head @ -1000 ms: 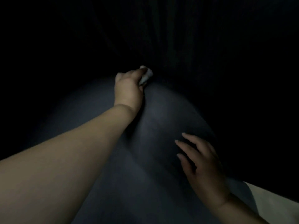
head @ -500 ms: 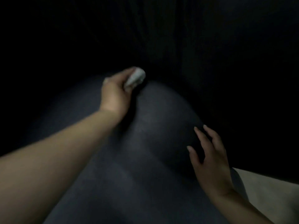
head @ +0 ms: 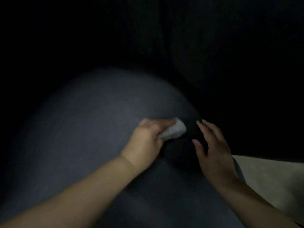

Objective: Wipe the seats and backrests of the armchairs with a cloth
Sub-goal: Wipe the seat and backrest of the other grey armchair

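The left hand (head: pixel 144 142) holds a small wadded white cloth (head: pixel 172 131), its grip curled round the wad with the thumb along the top, and presses it onto the grey cushion (head: pixel 92 122) of an armchair. The cloth sits toward the right side of the lit surface, at the edge of a deep shadow. The right hand (head: pixel 213 152) is just beside it, its grip wide: fingers straight and spread, holding nothing, palm down over the shadowed part of the cushion. Whether it touches the fabric or hovers above it cannot be told in this light.

Wiping looks to be in progress, with the cloth in contact and the arm stretched across the cushion. How much of this surface has been covered cannot be judged: the fabric shows no damp track, streak or change of tone. It is also unclear whether this rounded grey surface is the seat or the backrest; the dark above it hides the rest of the chair. No other armchair shows.

A pale flat surface (head: pixel 269 180) lies at the lower right, beside the right forearm; what it is cannot be made out.

By my judgement the task is somewhere in its middle at best, with at least the unlit parts of this chair, and any other chairs, left to do.
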The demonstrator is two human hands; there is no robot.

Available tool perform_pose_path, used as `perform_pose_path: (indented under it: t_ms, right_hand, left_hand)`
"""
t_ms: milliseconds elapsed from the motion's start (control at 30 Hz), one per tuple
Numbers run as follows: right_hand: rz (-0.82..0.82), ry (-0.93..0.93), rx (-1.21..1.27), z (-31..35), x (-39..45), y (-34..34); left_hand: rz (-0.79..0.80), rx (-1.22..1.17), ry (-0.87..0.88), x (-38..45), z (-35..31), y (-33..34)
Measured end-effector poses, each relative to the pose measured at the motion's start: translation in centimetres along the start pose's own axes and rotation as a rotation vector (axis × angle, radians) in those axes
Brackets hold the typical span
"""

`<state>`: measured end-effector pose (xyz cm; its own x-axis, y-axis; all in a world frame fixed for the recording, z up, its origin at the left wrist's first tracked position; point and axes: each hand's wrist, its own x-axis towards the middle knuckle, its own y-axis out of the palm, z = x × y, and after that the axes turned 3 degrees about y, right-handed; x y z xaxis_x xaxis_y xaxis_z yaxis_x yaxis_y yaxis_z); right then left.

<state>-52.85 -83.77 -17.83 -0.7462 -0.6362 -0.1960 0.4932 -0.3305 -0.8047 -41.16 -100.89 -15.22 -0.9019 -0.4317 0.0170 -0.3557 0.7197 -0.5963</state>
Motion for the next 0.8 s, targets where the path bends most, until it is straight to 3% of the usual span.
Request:
perform_pose_path:
  t_ms: [100, 233, 367, 467, 533, 600, 700, 800]
  right_hand:
    - [0.032, 0.009, -0.003, -0.1, -0.3, -0.3]
    - [0.032, 0.038, -0.020, 0.2, -0.7, 0.0]
    - [0.039, 0.069, -0.047, 0.6, -1.1, 0.3]
    - [0.078, 0.082, -0.046, 0.5, -1.5, 0.1]
    - [0.112, 0.087, -0.043, 0.4, -1.7, -0.2]
    - [0.118, 0.082, -0.043, 0.3, -1.7, -0.3]
    - [0.087, 0.077, -0.005, 0.3, -1.8, 0.0]
    - [0.076, 0.053, 0.015, -0.1, -2.0, 0.3]
  left_hand:
    - [-0.207, 0.104, -0.102, 2.5, 2.1, -2.7]
    - [-0.238, -0.005, -0.343, 4.0, 4.2, -3.2]
    - [-0.281, 0.119, -0.229, 1.6, 2.7, -0.3]
    - [-0.178, 0.130, -0.129, -2.5, 1.2, 0.8]
    - [-0.105, 0.009, -0.166, -2.8, 0.5, 0.2]
    - [-0.191, -0.104, -0.233, -0.6, 0.8, -1.2]
    - [-0.386, -0.016, -0.286, 4.2, 3.6, -4.1]
    - [-0.304, 0.126, -0.357, 5.0, 5.8, -3.2]
